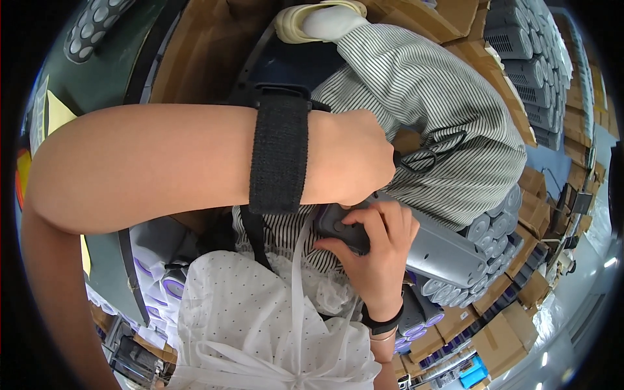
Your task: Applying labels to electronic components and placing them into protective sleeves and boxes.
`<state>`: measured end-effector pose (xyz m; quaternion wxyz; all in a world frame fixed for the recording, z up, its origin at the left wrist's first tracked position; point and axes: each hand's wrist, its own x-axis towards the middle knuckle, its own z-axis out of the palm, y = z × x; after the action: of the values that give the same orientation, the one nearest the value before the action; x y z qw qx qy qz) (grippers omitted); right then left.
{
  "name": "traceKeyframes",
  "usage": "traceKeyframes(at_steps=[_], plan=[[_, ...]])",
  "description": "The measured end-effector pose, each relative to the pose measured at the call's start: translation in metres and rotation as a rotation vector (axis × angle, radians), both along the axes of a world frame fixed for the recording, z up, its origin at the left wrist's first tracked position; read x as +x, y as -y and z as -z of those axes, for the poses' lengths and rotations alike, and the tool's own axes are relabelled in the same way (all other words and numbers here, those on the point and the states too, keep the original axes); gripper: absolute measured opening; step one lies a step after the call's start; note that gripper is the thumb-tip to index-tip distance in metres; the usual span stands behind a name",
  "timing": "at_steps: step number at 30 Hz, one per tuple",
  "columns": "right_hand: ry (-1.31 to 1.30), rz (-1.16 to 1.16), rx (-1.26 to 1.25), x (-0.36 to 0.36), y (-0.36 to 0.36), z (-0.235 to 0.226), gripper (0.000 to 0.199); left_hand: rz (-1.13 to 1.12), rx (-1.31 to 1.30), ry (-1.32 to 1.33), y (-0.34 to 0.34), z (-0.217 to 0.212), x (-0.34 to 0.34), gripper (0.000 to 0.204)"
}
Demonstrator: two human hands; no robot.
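Observation:
A long grey plastic housing (442,250) with small holes lies slantwise across my lap. My right hand (383,250) is curled around its darker near end, thumb and fingers pressed on that end. My left arm reaches across from the left, a wide black strap at the wrist. My left hand (361,153) is closed in a fist just above the same end of the housing; its fingertips are mostly hidden, so what it grips cannot be made out. Black cord-like loops (426,156) show beside its knuckles, over my striped trousers (448,97).
Stacked grey cylindrical parts (497,227) stand at the right, with more grey housings (520,71) at the far right. Cardboard boxes (510,331) sit around them. A dark green table (81,94) is on the left, with purple-rimmed grey parts (172,286) below it.

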<state>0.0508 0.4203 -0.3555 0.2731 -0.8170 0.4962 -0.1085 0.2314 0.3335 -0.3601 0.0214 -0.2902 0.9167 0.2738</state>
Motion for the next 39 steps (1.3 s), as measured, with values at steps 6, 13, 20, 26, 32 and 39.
traceKeyframes(at_steps=[6, 13, 20, 26, 32, 39], plan=[[-0.006, -0.116, -0.2, -0.015, -0.013, 0.003, 0.037, -0.031, -0.023, -0.153, -0.003, 0.0, 0.006, 0.025], [0.048, -0.057, -0.223, -0.015, -0.011, 0.01, 0.03, 0.04, 0.083, 0.012, 0.007, 0.0, -0.004, 0.017], [0.086, -0.038, -0.232, -0.013, -0.01, 0.011, 0.028, 0.028, 0.043, -0.049, 0.007, 0.001, -0.002, 0.03], [0.109, -0.047, -0.231, -0.012, -0.01, 0.012, 0.023, 0.028, 0.057, -0.006, 0.005, -0.002, -0.003, 0.031], [0.127, -0.019, -0.216, -0.01, -0.011, 0.012, 0.021, 0.028, 0.061, -0.038, 0.003, 0.0, -0.002, 0.032], [0.132, -0.037, -0.234, -0.013, -0.009, 0.015, 0.022, 0.036, 0.049, -0.039, 0.007, 0.002, -0.005, 0.03]])
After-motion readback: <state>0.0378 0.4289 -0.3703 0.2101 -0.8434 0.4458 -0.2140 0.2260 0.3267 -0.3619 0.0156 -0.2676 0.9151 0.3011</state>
